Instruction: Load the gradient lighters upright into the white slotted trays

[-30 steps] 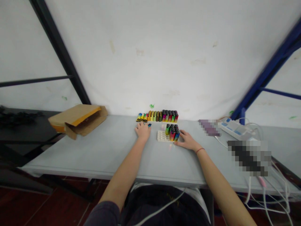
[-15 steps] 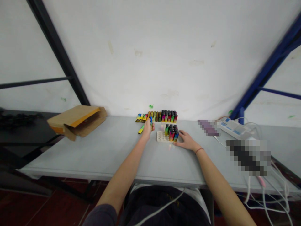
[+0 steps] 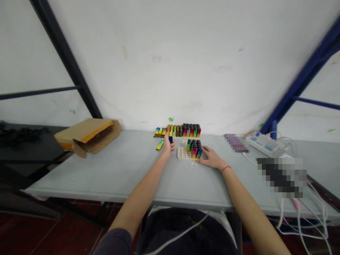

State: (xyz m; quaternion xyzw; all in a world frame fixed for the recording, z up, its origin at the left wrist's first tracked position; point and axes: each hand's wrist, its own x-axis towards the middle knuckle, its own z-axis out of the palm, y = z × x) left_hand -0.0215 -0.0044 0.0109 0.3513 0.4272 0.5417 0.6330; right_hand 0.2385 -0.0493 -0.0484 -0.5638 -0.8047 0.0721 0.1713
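Closed around a dark blue lighter (image 3: 170,139), my left hand (image 3: 166,146) is left of a white tray with holes (image 3: 183,153). Several colourful lighters (image 3: 194,148) with black tops stand upright in the right part of that tray; the holes at its left are bare. My right hand (image 3: 210,157) grips the tray's right end, thumb in front and fingers at the side. Beside my left hand a single yellow-green lighter (image 3: 160,145) lies on the table. Fingers hide part of the held lighter.
Behind, upright lighters with black tops (image 3: 191,130), yellowish ones (image 3: 175,130) and a lying pile (image 3: 159,132) form a row near the wall. An open brown carton (image 3: 87,136) lies left. A power strip (image 3: 264,144) and white cables (image 3: 302,221) are at right.
My left hand has turned a little, and the lighter in it sits lower and shows darker. The lying yellow-green lighter is more exposed. My right hand stays at the tray.
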